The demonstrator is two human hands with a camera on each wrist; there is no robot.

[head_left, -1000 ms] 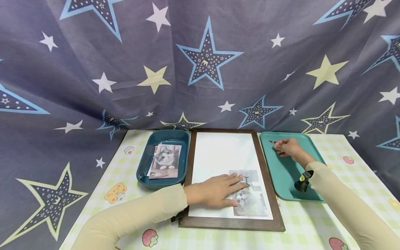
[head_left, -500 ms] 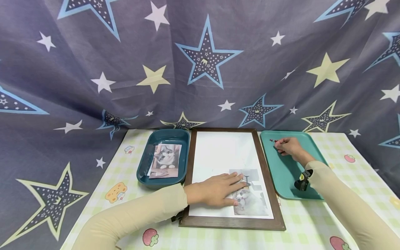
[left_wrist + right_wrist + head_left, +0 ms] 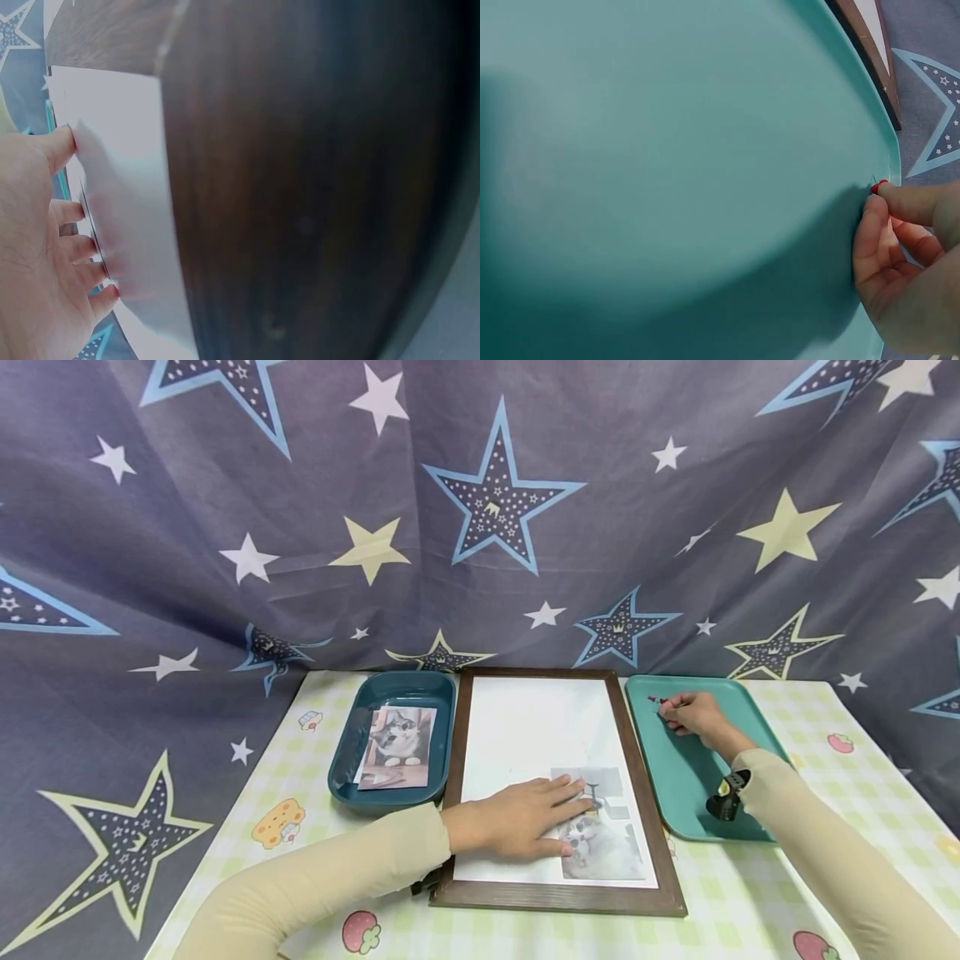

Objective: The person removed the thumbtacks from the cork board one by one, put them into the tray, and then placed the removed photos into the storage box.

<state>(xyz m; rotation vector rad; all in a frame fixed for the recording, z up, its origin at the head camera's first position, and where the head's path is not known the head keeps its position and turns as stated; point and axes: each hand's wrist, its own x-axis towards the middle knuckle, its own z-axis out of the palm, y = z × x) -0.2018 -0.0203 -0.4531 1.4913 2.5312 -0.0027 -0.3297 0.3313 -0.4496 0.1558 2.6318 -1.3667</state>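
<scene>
My left hand (image 3: 517, 818) lies flat with fingers spread on a white board (image 3: 532, 727) set in a brown wooden frame (image 3: 558, 897). Its fingertips rest on the left side of a pale cat photo (image 3: 607, 856) at the board's lower right. At the far left part of a teal tray (image 3: 675, 785), my right hand (image 3: 693, 714) pinches a small red push pin (image 3: 878, 187) between thumb and fingers. The pin's thin metal point sticks out in the right wrist view. Just left of these fingers, a tiny red piece (image 3: 655, 699) shows in the head view.
A dark blue-green basin (image 3: 341, 768) left of the frame holds a few stacked prints, the top one a grey-and-white cat photo (image 3: 401, 747). A green checked cloth (image 3: 315, 760) covers the table. Behind hangs a starry grey curtain (image 3: 465, 610).
</scene>
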